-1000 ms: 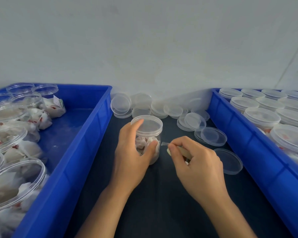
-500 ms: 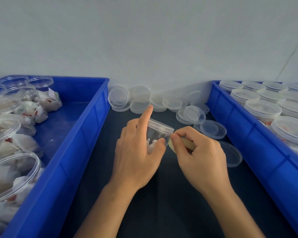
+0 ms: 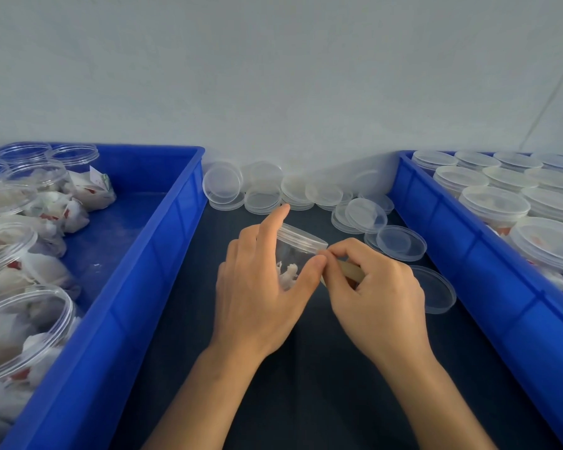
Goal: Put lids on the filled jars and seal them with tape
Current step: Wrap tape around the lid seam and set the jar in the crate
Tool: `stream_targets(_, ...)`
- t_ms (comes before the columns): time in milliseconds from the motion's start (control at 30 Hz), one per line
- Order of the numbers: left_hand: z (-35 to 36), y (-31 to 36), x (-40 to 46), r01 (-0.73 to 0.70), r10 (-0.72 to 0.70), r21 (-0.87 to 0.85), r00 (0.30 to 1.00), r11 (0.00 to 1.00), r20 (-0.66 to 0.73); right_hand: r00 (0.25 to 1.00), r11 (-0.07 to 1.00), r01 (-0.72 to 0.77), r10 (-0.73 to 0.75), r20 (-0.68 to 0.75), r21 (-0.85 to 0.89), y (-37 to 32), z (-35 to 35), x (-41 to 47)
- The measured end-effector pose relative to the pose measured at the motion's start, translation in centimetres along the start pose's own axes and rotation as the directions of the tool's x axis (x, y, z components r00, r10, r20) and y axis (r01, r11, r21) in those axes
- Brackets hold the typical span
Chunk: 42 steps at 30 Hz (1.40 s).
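A clear lidded jar [image 3: 294,251] with white wrapped pieces inside is tilted away from me over the dark table. My left hand [image 3: 257,280] grips its side, index finger stretched up over the lid, thumb on the near wall. My right hand [image 3: 371,287] pinches at the lid's right edge, touching my left thumb, and holds a beige tape roll [image 3: 350,271], mostly hidden in the fingers. No tape strip can be made out.
The left blue bin [image 3: 143,254] holds open filled jars [image 3: 17,323]. The right blue bin [image 3: 468,271] holds lidded jars [image 3: 493,204]. Loose clear lids [image 3: 400,242] lie along the wall and right of my hands on the dark table [image 3: 306,384].
The jar went from upright to tilted away. My left index finger lifted over the lid. My right hand closed in from beside the jar to the lid's edge.
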<state>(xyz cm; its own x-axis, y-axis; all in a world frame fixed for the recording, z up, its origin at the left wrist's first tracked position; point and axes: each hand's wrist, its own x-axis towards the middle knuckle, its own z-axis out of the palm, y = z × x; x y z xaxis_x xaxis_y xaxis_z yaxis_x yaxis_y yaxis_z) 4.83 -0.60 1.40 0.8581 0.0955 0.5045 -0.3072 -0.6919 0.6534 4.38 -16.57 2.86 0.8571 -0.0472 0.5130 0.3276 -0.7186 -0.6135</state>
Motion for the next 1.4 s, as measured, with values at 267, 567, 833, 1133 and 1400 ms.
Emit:
stream_targets(267,0.06,0.00,0.01,0.006,-0.006,0.005,1.000,1.000,-0.014,0.999,0.999,0.031,-0.031,-0.025,-0.025,-0.34,-0.11,-0.06)
stream_targets(567,-0.14,-0.20,0.14,0.030,-0.030,-0.018,1.000,0.999,0.002,0.998,0.998,0.046,-0.047,-0.028,-0.043,-0.45,-0.31,-0.17)
stream_targets(833,0.05,-0.04,0.09,0.018,-0.018,0.000,1.000,1.000,-0.006,0.996,0.996,0.071,-0.074,-0.052,-0.060,-0.61,-0.25,-0.16)
stream_targets(1133,0.17,0.08,0.10,0.009,-0.009,0.011,1.000,1.000,-0.009,0.995,0.996,0.066,-0.071,-0.072,-0.063,-0.55,-0.04,-0.19)
stream_targets(1400,0.28,-0.09,0.22,0.011,-0.010,0.013,1.000,1.000,-0.013,0.993,0.993,0.072,-0.081,-0.088,-0.092,-0.43,0.31,-0.22)
